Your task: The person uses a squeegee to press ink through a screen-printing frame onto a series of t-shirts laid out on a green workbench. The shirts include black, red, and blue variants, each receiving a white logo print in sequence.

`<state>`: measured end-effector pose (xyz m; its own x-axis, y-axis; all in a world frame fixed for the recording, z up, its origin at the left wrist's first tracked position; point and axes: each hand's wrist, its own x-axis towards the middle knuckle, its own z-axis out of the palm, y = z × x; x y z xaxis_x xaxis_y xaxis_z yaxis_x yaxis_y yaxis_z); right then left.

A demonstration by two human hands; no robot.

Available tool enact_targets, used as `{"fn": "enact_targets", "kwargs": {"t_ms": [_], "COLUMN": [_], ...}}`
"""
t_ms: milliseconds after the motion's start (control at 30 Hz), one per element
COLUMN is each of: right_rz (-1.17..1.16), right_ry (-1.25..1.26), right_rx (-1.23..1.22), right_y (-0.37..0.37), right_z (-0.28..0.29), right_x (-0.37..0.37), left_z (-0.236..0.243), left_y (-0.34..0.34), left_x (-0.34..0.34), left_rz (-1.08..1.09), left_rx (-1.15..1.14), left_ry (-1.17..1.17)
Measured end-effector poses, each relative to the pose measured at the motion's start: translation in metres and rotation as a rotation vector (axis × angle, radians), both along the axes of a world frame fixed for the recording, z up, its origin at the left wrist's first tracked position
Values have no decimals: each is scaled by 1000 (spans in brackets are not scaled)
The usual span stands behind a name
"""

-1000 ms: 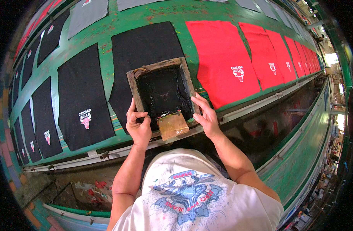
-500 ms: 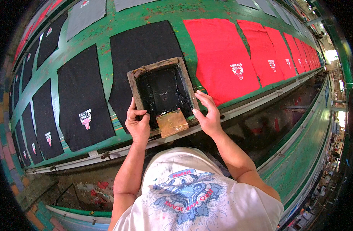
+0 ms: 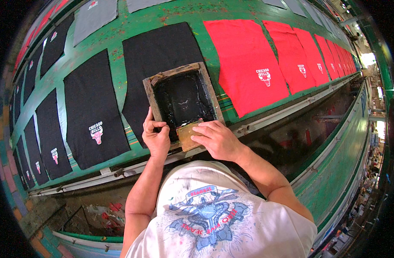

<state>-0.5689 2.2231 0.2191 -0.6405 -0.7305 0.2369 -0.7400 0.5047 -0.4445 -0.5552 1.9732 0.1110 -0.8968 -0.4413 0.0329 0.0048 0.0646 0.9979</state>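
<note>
The right hand [image 3: 220,141] lies across the squeegee [image 3: 187,141], fingertips set on its upper face; whether the thumb pinches it from below cannot be told. The left hand [image 3: 157,138] is at the near left corner of the wooden screen-printing frame [image 3: 152,98], one finger raised along the outer side, thumb bent in beside a curled finger; its grip on the wood is hard to make out.

The squeegee, a flat brown rectangle, glossy and stained, leans over the frame's near end, partly hidden by fingers. Inside the worn, box-like frame is a dark mesh with shiny black smears along the walls and a faint horned-head outline; the squeegee covers part of its near end.

The frame sits on a black fabric panel [image 3: 160,45], hiding its lower part. Around it on the green counter [image 3: 128,21] lie printed black panels [image 3: 94,94] and red panels [image 3: 244,51]. Grey panels [image 3: 96,23] at the top are cut off.
</note>
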Motion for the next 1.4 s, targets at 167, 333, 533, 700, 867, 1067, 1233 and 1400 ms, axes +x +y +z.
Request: {"fn": "enact_targets", "kwargs": {"t_ms": [167, 333, 533, 700, 867, 1067, 1233, 1400], "right_rz": [8, 56, 133, 38, -69, 2, 17, 33], "right_ry": [15, -74, -271, -148, -28, 85, 52, -19], "right_rx": [-53, 60, 137, 73, -34, 39, 52, 49], "right_y": [-10, -15, -12, -29, -43, -34, -21, -11], "right_z": [3, 12, 16, 3, -13, -21, -17, -10], "right_x": [-16, -31, -92, -146, -173, -128, -63, -22], "left_z": [-3, -8, -9, -10, -11, -10, -8, -5], "left_y": [-4, -5, -4, -3, -4, -4, -1, -1], "left_x": [1, 1, 2, 2, 3, 3, 2, 1], "left_rz": [-22, -25, -21, -6, -12, -17, -14, -19], "left_rx": [14, 67, 57, 17, -8, -34, 17, 11], "left_ry": [-19, 19, -15, -4, -21, -8, 20, 15]}}
